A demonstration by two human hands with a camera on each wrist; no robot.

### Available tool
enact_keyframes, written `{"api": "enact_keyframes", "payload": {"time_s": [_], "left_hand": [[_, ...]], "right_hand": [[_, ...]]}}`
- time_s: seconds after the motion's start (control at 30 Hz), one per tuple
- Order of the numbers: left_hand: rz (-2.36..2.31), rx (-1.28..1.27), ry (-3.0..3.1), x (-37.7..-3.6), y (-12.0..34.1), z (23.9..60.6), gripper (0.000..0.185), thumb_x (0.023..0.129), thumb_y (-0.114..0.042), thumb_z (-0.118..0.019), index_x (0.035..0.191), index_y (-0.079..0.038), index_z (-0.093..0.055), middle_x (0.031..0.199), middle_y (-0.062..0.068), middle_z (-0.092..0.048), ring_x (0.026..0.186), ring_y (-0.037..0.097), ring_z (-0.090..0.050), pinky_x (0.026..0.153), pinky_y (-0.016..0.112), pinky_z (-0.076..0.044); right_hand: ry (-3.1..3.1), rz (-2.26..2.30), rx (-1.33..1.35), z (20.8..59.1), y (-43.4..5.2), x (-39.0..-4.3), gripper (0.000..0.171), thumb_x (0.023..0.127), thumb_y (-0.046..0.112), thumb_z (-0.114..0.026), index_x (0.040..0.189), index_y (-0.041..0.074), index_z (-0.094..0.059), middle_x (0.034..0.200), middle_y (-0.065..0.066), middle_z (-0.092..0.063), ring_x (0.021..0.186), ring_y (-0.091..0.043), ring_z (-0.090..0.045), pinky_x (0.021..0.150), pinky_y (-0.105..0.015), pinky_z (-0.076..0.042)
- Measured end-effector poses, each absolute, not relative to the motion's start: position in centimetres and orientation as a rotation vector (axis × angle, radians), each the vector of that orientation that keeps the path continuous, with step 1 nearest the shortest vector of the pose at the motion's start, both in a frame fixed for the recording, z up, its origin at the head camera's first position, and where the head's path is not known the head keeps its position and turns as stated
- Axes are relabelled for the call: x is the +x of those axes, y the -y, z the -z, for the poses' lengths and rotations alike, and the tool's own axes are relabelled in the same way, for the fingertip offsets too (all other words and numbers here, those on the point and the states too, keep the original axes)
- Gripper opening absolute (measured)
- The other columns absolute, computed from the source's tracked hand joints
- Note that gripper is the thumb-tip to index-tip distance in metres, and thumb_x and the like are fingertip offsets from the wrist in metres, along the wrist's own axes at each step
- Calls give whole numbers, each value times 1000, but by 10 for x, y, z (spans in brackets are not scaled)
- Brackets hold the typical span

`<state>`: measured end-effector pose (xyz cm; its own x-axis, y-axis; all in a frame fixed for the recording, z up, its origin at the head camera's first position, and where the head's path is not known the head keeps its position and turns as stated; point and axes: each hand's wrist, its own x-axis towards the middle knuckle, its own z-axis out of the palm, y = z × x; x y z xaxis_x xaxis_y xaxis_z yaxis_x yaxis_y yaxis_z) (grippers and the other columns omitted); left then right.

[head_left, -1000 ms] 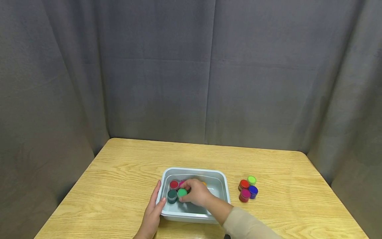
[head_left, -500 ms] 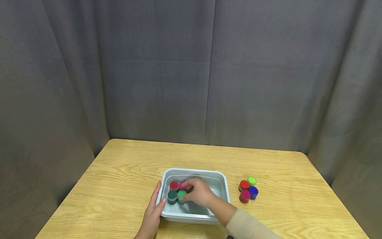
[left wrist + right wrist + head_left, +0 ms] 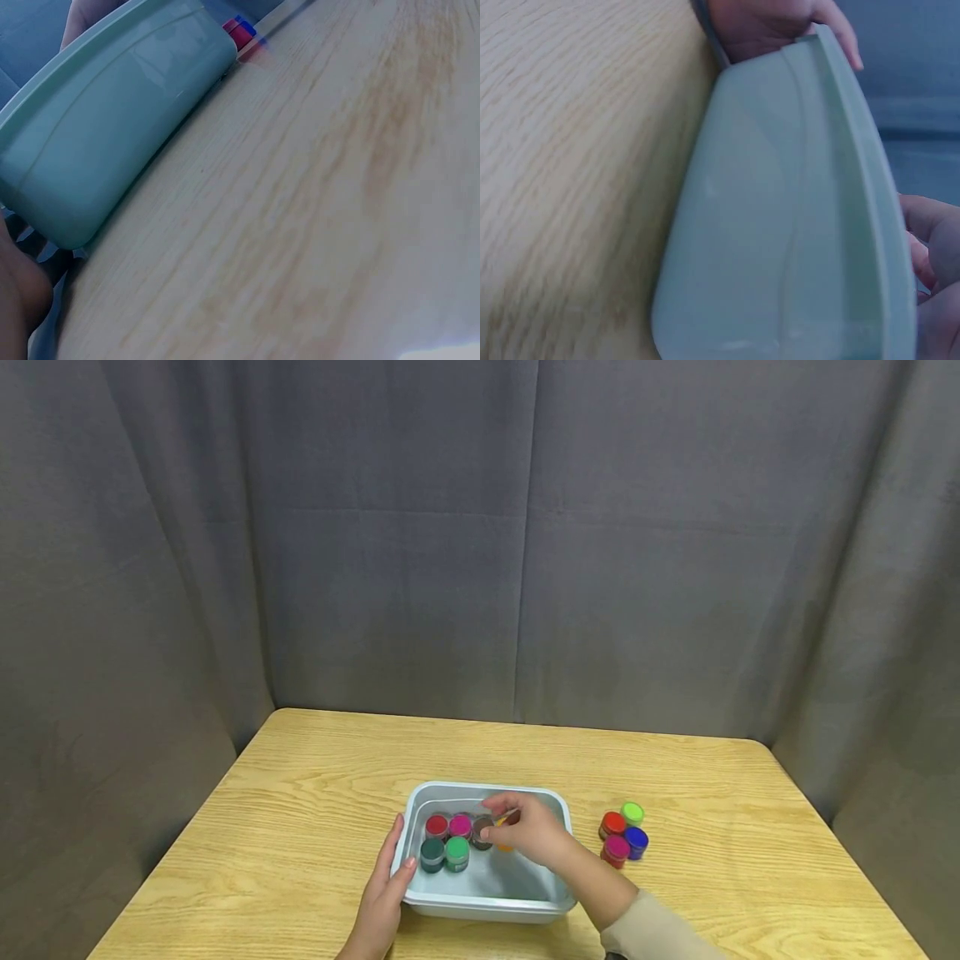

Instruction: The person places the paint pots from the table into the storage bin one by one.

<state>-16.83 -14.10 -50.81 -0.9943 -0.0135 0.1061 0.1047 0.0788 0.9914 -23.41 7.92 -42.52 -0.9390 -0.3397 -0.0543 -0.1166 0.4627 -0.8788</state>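
Note:
A pale green tub stands on the wooden table. In its left part stand a red jar, a pink jar, a brown jar, a dark green jar and a green jar. My right hand is inside the tub, fingers curled round an orange jar that is mostly hidden. My left hand lies flat against the tub's left wall, thumb at the rim. The right wrist view shows the tub wall and the left hand.
Right of the tub, on the table, a red jar, a light green jar, a magenta jar and a blue jar stand in a cluster. Grey curtains close off the back and sides.
My right hand has moved right, off the green jar and onto the orange one. The pink and brown jars now show. The left hand has stayed put.

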Motion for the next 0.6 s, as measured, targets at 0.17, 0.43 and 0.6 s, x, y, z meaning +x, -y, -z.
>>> {"api": "enact_keyframes", "payload": {"time_s": [0.17, 0.43, 0.6], "left_hand": [[2077, -78, 2260, -168, 141, 507, 59, 104, -23, -41, 158, -15, -18, 166, 12, -11, 152, 41, -3, 118, 67, -5], [2081, -74, 2255, -168, 141, 509, 59, 104, -23, -42, 158, -16, -18, 166, 12, -11, 152, 41, -3, 118, 67, -4], [2072, -83, 2248, -169, 141, 509, 58, 104, -21, -41, 157, -14, -19, 166, 12, -12, 152, 41, -4, 119, 67, -4]], "right_hand": [[-2521, 1489, -318, 416, -94, -232, 40, 82, 14, -78, 119, 5, -67, 114, -15, -65, 87, -16, -59, 70, -27, -54], [-2573, 1556, -206, 409, -126, -231, 38, 84, 15, -77, 121, 8, -67, 115, -12, -66, 92, -17, -60, 77, -28, -57], [-2618, 1569, -154, 409, -153, -228, 42, 86, 18, -76, 125, 9, -64, 121, -13, -64, 100, -20, -60, 82, -32, -57]]}}
